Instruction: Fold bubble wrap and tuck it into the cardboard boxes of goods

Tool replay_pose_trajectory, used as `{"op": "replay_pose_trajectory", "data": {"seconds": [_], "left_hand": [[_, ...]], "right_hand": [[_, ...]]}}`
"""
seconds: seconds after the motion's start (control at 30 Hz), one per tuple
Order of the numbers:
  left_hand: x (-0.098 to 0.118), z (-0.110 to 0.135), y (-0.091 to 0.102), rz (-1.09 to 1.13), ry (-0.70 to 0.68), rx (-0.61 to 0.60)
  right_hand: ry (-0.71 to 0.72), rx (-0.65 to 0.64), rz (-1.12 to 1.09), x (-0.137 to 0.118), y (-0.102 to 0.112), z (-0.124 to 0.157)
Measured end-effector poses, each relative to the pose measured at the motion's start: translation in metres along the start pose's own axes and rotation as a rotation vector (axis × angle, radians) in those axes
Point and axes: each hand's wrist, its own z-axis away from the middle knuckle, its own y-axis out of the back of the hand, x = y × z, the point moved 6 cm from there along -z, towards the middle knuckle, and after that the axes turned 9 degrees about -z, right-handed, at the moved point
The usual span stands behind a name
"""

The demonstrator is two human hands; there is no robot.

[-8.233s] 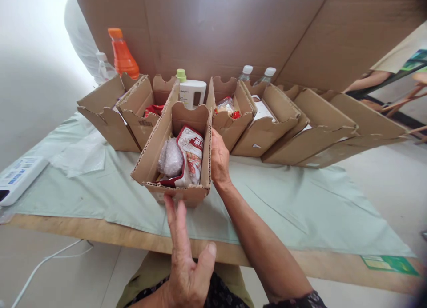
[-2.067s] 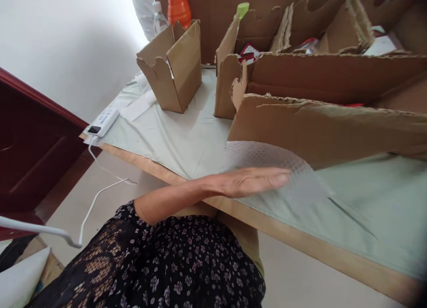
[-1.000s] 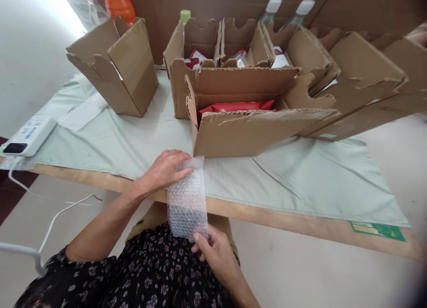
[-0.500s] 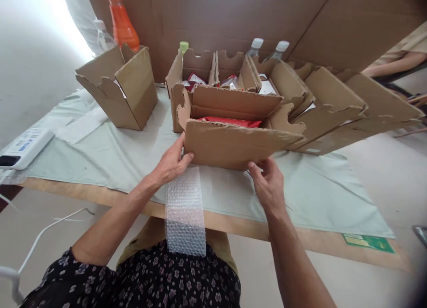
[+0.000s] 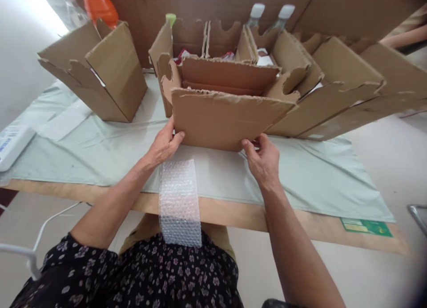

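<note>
Both of my hands grip an open-topped cardboard box [image 5: 230, 119] in front of the row of boxes. My left hand [image 5: 165, 141] clasps its lower left corner, thumb on the front panel and fingers round the side. At the lower right, my right hand [image 5: 262, 157] pinches the bottom edge, its fingertips partly hidden beneath. The box's floor is out of sight behind its tall front panel. A strip of bubble wrap [image 5: 180, 201] lies below the box and hangs over the table's front edge towards my lap.
More cardboard boxes [image 5: 336, 99] stand behind and to the right, some with packets inside. Another box [image 5: 116, 77] is at the left, near an orange bottle [image 5: 100, 8]. White-capped bottles [image 5: 283, 17] stand at the back. A white device [image 5: 15, 143] rests far left on the cloth [image 5: 316, 174].
The view has tipped down and come nearer the boxes. My hands keep hold of the box, whose front panel now hides the red thing that showed inside.
</note>
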Motion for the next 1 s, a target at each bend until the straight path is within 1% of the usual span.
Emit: {"op": "replay_pose_trajectory", "data": {"seconds": [0.1,0.2,0.27,0.33,0.4,0.47,0.57,0.63,0.7,0.77,0.8,0.87,0.9,0.93,1.0], "left_hand": [[-0.007,0.01,0.001,-0.034,0.028,-0.085],[-0.017,0.039,-0.001,-0.211,0.025,-0.14],[-0.021,0.064,-0.006,-0.38,-0.042,-0.179],[-0.023,0.087,-0.013,-0.502,-0.135,-0.223],[-0.025,0.103,-0.017,-0.559,-0.191,-0.233],[-0.027,0.11,-0.017,-0.57,-0.206,-0.229],[-0.03,0.11,-0.014,-0.552,-0.184,-0.237],[-0.032,0.109,-0.009,-0.515,-0.163,-0.252],[-0.03,0.112,0.0,-0.456,-0.142,-0.244],[-0.024,0.119,0.011,-0.397,-0.134,-0.181],[-0.018,0.123,0.017,-0.375,-0.141,-0.131],[-0.004,0.134,0.026,-0.356,-0.183,-0.038],[0.004,0.14,0.027,-0.358,-0.221,-0.012],[0.011,0.146,0.027,-0.366,-0.266,-0.007],[0.02,0.154,0.02,-0.388,-0.348,-0.045]], "right_hand": [[0.027,-0.044,0.094,0.011,0.012,0.012],[0.078,-0.084,0.36,0.027,0.033,0.04],[0.1,-0.172,0.541,0.037,0.04,0.066],[0.109,-0.252,0.671,0.042,0.044,0.091],[0.113,-0.281,0.75,0.043,0.045,0.109],[0.106,-0.284,0.785,0.044,0.047,0.116],[0.1,-0.286,0.776,0.043,0.052,0.119],[0.134,-0.257,0.713,0.034,0.056,0.126],[0.221,-0.226,0.606,0.014,0.057,0.141],[0.352,-0.258,0.486,-0.012,0.047,0.165],[0.424,-0.309,0.444,-0.026,0.037,0.178],[0.571,-0.446,0.403,-0.051,0.011,0.201],[0.638,-0.506,0.403,-0.06,-0.003,0.21],[0.695,-0.553,0.411,-0.067,-0.017,0.216],[0.784,-0.611,0.416,-0.077,-0.042,0.22]]}}
